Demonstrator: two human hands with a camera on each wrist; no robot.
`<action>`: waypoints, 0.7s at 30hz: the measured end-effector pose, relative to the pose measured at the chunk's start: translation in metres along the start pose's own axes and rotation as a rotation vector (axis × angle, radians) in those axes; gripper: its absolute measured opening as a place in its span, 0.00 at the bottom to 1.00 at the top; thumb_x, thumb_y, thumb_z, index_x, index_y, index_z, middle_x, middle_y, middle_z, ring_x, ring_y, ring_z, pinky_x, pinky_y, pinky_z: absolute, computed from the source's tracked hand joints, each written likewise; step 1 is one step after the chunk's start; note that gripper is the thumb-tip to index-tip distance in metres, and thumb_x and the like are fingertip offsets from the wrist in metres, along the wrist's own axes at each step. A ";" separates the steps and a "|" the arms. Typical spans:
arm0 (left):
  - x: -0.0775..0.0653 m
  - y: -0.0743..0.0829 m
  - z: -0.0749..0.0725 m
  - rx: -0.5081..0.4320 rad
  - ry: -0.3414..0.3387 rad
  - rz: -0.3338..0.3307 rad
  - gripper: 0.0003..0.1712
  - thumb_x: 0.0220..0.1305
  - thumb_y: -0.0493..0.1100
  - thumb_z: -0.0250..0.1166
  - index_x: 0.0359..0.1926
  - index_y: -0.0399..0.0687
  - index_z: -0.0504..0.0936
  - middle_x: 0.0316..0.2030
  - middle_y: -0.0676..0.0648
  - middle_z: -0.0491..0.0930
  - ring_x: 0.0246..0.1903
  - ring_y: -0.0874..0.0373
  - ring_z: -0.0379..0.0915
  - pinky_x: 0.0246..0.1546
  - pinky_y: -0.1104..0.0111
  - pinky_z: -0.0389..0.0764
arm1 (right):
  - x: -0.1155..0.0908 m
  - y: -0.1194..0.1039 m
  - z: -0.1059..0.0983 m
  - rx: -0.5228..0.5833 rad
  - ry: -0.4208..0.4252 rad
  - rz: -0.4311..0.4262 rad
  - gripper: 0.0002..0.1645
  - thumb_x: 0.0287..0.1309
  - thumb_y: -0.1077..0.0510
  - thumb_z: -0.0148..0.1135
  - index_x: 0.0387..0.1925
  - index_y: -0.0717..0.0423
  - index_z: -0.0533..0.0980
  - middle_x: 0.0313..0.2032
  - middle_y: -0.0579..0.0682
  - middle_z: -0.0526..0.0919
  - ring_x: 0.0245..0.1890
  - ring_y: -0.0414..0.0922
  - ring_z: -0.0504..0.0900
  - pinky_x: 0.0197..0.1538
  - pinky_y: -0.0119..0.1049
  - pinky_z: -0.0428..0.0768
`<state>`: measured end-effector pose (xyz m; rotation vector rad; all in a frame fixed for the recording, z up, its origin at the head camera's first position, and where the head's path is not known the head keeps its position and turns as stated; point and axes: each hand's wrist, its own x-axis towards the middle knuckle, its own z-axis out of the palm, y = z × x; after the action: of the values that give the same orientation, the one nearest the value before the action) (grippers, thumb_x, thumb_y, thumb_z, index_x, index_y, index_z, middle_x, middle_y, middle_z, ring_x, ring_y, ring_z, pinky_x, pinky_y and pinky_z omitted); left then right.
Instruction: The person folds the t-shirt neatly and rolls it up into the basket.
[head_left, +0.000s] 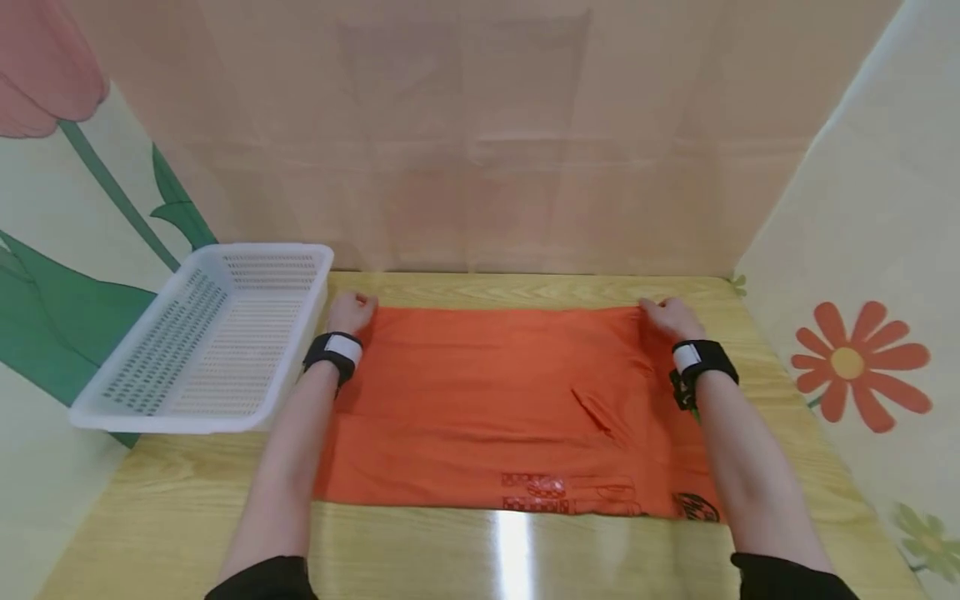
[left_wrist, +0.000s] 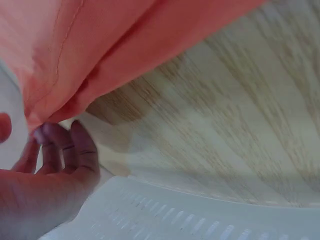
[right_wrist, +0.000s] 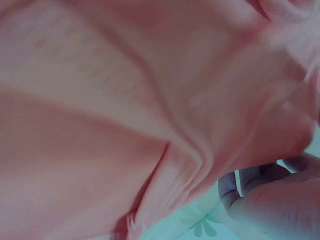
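Observation:
An orange garment (head_left: 480, 383) lies folded into a wide rectangle on the wooden table, with a dark red print and a black mark along its near edge. My left hand (head_left: 352, 312) is at its far left corner; in the left wrist view, folds of the cloth (left_wrist: 75, 60) converge on the curled fingers (left_wrist: 82, 145). My right hand (head_left: 673, 317) grips the far edge toward the right, and creases run down the cloth from it. In the right wrist view, the right hand (right_wrist: 280, 195) is partly covered by the fabric (right_wrist: 190, 100).
A white perforated plastic basket (head_left: 292, 333) stands at the left, close beside my left hand and wrist. Wooden table (head_left: 420, 550) shows in front of the garment. A plain curtain (head_left: 480, 167) hangs behind, and a flower-printed sheet (head_left: 847, 500) rises on the right.

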<state>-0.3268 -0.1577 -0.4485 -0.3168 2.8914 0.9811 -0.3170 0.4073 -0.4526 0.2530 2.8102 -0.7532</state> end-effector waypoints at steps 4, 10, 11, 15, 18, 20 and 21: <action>0.005 -0.002 0.002 -0.066 0.056 0.030 0.24 0.72 0.50 0.58 0.54 0.32 0.82 0.53 0.31 0.82 0.55 0.37 0.78 0.59 0.51 0.76 | 0.005 0.003 -0.003 0.038 0.052 0.043 0.29 0.69 0.39 0.48 0.21 0.56 0.67 0.19 0.48 0.64 0.25 0.49 0.67 0.29 0.39 0.65; -0.003 0.004 -0.008 -0.164 0.173 0.054 0.18 0.70 0.40 0.56 0.49 0.29 0.84 0.47 0.30 0.84 0.49 0.38 0.79 0.55 0.53 0.77 | 0.003 -0.002 -0.011 0.257 0.121 0.011 0.31 0.70 0.41 0.51 0.48 0.68 0.75 0.41 0.58 0.74 0.42 0.54 0.71 0.41 0.40 0.69; -0.004 0.006 -0.010 -0.183 0.200 0.053 0.19 0.70 0.39 0.54 0.49 0.29 0.84 0.46 0.29 0.84 0.48 0.38 0.79 0.54 0.53 0.77 | 0.001 -0.003 -0.013 0.308 0.132 0.014 0.31 0.70 0.40 0.51 0.52 0.65 0.75 0.45 0.56 0.73 0.46 0.52 0.70 0.44 0.39 0.68; -0.009 0.014 -0.016 -0.251 0.248 0.037 0.21 0.69 0.36 0.49 0.53 0.30 0.82 0.48 0.29 0.83 0.51 0.37 0.77 0.56 0.51 0.75 | -0.006 -0.005 -0.023 0.500 0.166 0.037 0.16 0.68 0.39 0.56 0.37 0.44 0.80 0.33 0.39 0.71 0.40 0.43 0.67 0.43 0.37 0.65; -0.011 0.016 -0.017 -0.234 0.214 0.020 0.22 0.67 0.35 0.49 0.55 0.29 0.81 0.53 0.29 0.81 0.56 0.37 0.76 0.60 0.52 0.75 | -0.010 -0.002 -0.025 0.529 0.169 0.009 0.15 0.68 0.41 0.58 0.30 0.42 0.80 0.23 0.32 0.69 0.33 0.40 0.67 0.38 0.35 0.65; -0.012 0.014 -0.017 -0.218 0.169 0.000 0.21 0.66 0.36 0.50 0.50 0.26 0.82 0.50 0.30 0.82 0.54 0.38 0.77 0.57 0.54 0.76 | -0.010 0.003 -0.026 0.466 0.143 -0.029 0.19 0.69 0.40 0.57 0.38 0.49 0.82 0.24 0.30 0.70 0.33 0.39 0.68 0.36 0.33 0.67; -0.011 0.013 -0.017 -0.200 0.143 -0.009 0.20 0.66 0.37 0.51 0.48 0.26 0.83 0.45 0.30 0.83 0.50 0.38 0.77 0.53 0.55 0.77 | -0.011 0.005 -0.027 0.437 0.125 -0.045 0.22 0.70 0.40 0.56 0.43 0.54 0.82 0.25 0.30 0.71 0.33 0.39 0.68 0.36 0.33 0.68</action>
<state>-0.3185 -0.1564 -0.4258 -0.4278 2.9164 1.3013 -0.3102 0.4238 -0.4298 0.3161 2.7381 -1.4054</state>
